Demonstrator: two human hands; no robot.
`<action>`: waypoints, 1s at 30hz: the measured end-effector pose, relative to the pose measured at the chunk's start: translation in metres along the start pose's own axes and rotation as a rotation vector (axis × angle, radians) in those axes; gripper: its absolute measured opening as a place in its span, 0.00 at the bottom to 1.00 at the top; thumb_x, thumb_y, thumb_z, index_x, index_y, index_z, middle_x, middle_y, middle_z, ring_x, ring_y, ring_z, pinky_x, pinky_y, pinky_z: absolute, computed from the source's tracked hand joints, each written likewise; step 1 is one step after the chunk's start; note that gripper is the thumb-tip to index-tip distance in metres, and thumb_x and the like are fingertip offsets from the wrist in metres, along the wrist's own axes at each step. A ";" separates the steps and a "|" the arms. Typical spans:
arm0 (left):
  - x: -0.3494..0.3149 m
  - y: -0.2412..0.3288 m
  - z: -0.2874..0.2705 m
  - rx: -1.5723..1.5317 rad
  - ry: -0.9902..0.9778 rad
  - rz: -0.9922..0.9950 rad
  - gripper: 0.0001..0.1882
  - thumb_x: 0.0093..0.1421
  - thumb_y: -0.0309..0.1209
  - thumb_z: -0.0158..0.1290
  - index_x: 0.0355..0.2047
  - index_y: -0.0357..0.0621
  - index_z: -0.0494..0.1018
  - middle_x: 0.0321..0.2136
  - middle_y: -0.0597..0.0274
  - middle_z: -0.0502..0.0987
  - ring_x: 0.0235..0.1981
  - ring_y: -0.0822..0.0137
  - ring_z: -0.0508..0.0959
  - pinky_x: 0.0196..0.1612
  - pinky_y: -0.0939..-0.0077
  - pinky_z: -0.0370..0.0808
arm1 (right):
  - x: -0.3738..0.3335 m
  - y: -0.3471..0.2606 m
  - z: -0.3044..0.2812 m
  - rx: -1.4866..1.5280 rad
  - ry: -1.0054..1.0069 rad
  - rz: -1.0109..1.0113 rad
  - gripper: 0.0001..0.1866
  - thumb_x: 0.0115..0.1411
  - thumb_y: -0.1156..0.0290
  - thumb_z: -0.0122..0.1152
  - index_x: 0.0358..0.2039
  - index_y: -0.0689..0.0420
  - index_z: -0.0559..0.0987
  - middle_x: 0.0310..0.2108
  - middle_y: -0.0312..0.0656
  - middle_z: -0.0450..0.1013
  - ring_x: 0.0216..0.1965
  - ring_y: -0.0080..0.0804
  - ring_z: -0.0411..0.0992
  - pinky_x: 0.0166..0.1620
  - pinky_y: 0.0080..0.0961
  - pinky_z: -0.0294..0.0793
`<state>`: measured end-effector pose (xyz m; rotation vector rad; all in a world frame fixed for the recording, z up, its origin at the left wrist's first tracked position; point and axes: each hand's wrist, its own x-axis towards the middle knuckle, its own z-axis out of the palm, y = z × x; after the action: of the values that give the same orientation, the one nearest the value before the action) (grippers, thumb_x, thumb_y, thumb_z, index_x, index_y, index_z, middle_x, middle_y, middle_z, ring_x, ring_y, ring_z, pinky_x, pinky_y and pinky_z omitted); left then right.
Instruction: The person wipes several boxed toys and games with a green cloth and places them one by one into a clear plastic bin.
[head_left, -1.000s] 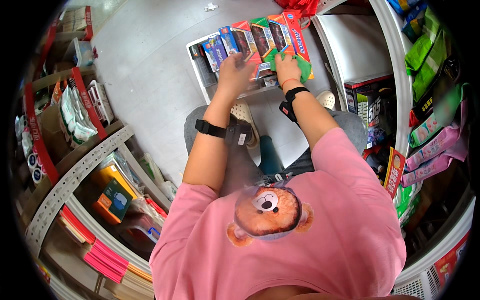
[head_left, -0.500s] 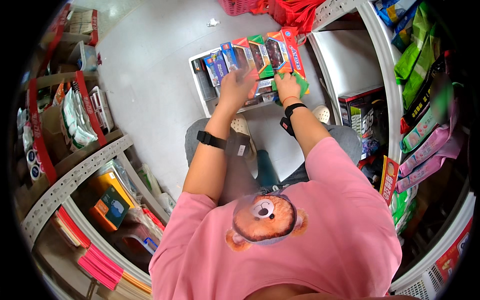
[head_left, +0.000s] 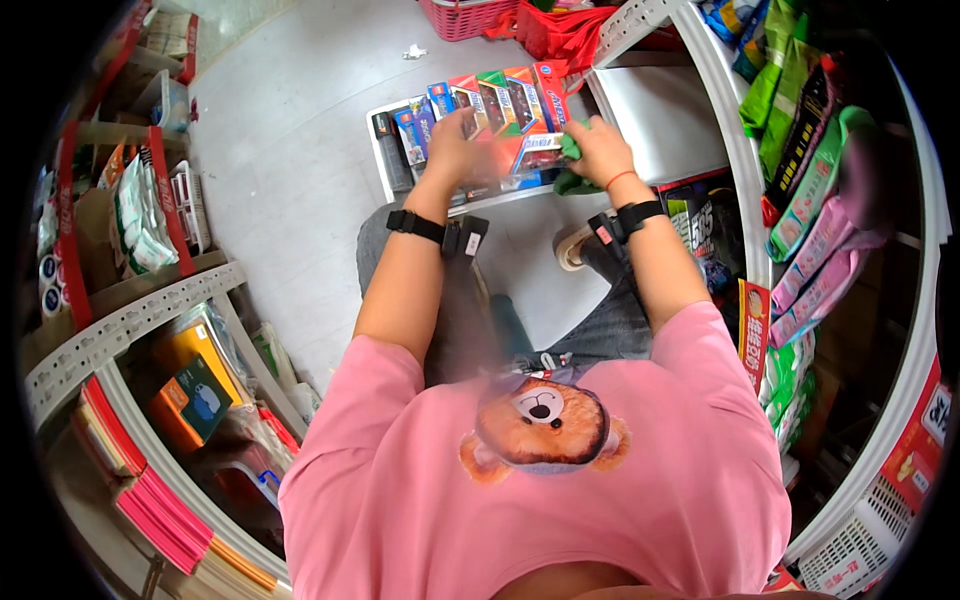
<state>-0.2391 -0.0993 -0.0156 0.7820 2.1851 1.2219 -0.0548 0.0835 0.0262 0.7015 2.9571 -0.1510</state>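
Note:
A shallow white tray [head_left: 460,209] on the floor before me holds an upright row of colourful toy boxes [head_left: 492,103]. Over its near side, a small box with orange, white and blue on it [head_left: 540,150] is tilted between my hands. My left hand [head_left: 452,152] is closed at the box's left end, though its finger edges are smeared. At the other end, my right hand [head_left: 602,155] is closed around a green cloth [head_left: 572,184], pressed against the box. Part of the cloth hangs below my palm. Dark packages [head_left: 388,150] stand along the tray's left side.
Behind the tray are a pink basket [head_left: 465,18] and red bags [head_left: 560,35]. Metal shelving [head_left: 130,310] with packets and stationery closes in the left. To the right, a white shelf [head_left: 655,115] stands near my hand, with hanging bags [head_left: 815,200] beyond it.
The small box has come up and tilted between my hands. My right hand has shifted right with the green cloth, its elbow swinging outward. The view has moved slightly too.

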 end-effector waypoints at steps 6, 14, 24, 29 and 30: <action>-0.023 -0.001 -0.002 0.267 -0.122 0.478 0.37 0.42 0.24 0.56 0.58 0.51 0.65 0.54 0.44 0.68 0.55 0.47 0.67 0.55 0.62 0.67 | -0.038 0.003 -0.096 0.247 0.081 -0.052 0.28 0.40 0.71 0.69 0.45 0.47 0.73 0.35 0.47 0.68 0.39 0.50 0.69 0.42 0.37 0.70; -0.078 0.091 -0.035 -0.281 -0.426 0.116 0.42 0.41 0.31 0.65 0.57 0.36 0.61 0.41 0.60 0.73 0.42 0.69 0.72 0.45 0.76 0.71 | -0.073 0.021 -0.096 0.402 0.181 -0.028 0.32 0.42 0.68 0.73 0.50 0.50 0.71 0.39 0.49 0.68 0.42 0.48 0.69 0.47 0.35 0.69; -0.065 0.055 -0.037 -0.578 -0.550 0.034 0.22 0.51 0.26 0.57 0.47 0.42 0.65 0.34 0.67 0.76 0.32 0.77 0.76 0.34 0.81 0.73 | -0.064 -0.101 -0.103 0.507 0.594 -0.200 0.35 0.45 0.83 0.58 0.57 0.52 0.66 0.53 0.54 0.63 0.53 0.53 0.63 0.56 0.38 0.64; -0.063 0.045 -0.041 -0.592 -0.539 -0.045 0.23 0.51 0.29 0.59 0.46 0.43 0.66 0.29 0.70 0.74 0.26 0.79 0.74 0.24 0.84 0.67 | -0.052 -0.104 -0.086 0.236 0.560 -0.240 0.33 0.45 0.86 0.55 0.54 0.50 0.71 0.51 0.53 0.67 0.49 0.56 0.67 0.52 0.40 0.68; -0.061 0.046 -0.040 -0.535 -0.539 -0.082 0.23 0.50 0.30 0.60 0.46 0.42 0.67 0.28 0.70 0.74 0.24 0.79 0.73 0.22 0.85 0.65 | -0.048 -0.089 -0.080 0.270 0.496 -0.116 0.33 0.45 0.86 0.53 0.55 0.50 0.70 0.48 0.53 0.68 0.48 0.56 0.67 0.51 0.39 0.69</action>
<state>-0.2121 -0.1454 0.0519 0.6802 1.3627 1.2866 -0.0581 -0.0077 0.1180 0.6782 3.4982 -0.4538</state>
